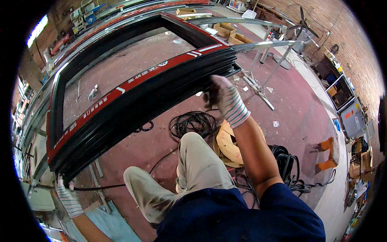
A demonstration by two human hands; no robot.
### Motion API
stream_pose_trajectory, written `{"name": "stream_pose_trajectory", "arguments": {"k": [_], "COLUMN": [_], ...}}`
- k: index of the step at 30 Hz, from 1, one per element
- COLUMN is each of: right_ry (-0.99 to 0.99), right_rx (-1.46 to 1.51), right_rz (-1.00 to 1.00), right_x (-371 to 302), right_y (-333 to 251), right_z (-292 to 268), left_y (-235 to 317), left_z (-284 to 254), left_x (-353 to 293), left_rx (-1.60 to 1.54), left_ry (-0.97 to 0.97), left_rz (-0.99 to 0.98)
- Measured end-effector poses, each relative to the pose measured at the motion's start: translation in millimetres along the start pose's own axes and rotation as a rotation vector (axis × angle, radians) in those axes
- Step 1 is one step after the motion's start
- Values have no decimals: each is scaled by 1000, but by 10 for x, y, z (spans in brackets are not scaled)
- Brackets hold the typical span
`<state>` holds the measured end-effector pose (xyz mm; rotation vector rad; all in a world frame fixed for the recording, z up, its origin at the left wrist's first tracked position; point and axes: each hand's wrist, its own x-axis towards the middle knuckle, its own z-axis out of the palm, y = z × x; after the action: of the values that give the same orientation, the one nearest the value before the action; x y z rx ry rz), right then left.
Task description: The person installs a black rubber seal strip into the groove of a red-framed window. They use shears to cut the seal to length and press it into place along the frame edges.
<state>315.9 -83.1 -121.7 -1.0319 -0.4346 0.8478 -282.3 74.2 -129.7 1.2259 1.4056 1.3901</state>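
A stack of black window or door frames (161,86), its top one faced with red film, slants across the upper left, raised above the floor. My left hand (68,197), in a striped knit glove, is at the stack's near-left corner. Its fingers close where a black rubber strip (100,187) meets the corner; the grip is partly hidden. By the stack's right end is my right hand (229,99), gloved the same way with dark, soiled fingers. Those fingers curl in under the frames' side, and what they hold cannot be made out.
Coils of black strip (193,124) lie on the red floor around my knees. Beside them sits a torn cardboard disc (229,145). Metal rails (262,45) on legs stand beyond the frames. An orange bracket (327,154) is at the right, and a fan (302,25) stands far back.
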Motion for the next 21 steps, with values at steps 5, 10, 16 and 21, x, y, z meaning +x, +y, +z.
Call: {"name": "stream_pose_trajectory", "arguments": {"k": [5, 10, 16, 21], "right_ry": [9, -11, -95, -26], "right_rx": [127, 11, 63, 161], "right_rz": [-21, -27, 38, 196], "right_x": [229, 270, 137, -83], "right_y": [-284, -371, -365, 61], "right_z": [-445, -565, -459, 129], "left_y": [-133, -415, -189, -461], "left_z": [-189, -545, -318, -399], "left_x": [153, 252, 228, 390], "left_rx": [-77, 814, 73, 33], "left_ry": [65, 105, -14, 88], "left_rz": [-70, 569, -79, 31]}}
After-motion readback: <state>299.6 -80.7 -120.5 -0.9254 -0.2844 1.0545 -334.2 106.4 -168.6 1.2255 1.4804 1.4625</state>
